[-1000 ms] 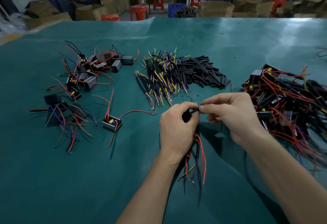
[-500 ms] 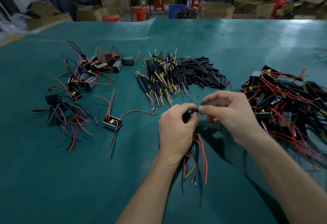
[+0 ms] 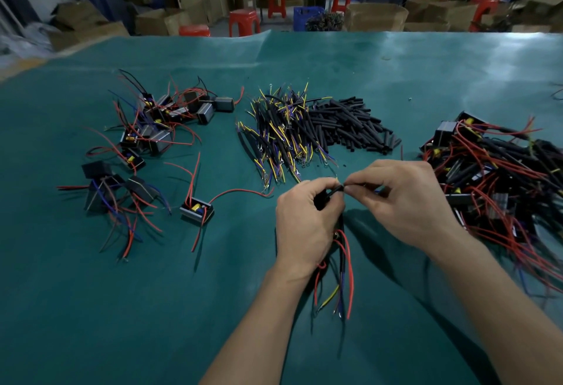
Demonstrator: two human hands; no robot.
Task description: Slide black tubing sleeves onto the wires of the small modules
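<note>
Black sleeve runs left to right between the fists, just this side of the loose tubing pile. Left hand clutches the module's wires and the sleeve's near end; right hand pinches its far tip, ready to feed.

Two hands join a black sleeve and a wire over a green worktop.

At centre frame the left hand grips a module's wires, which hang below it, and the right hand pinches a black sleeve at the left fingertips. Loose sleeves lie above, bare modules at upper left, and a tangled pile at right.
</note>
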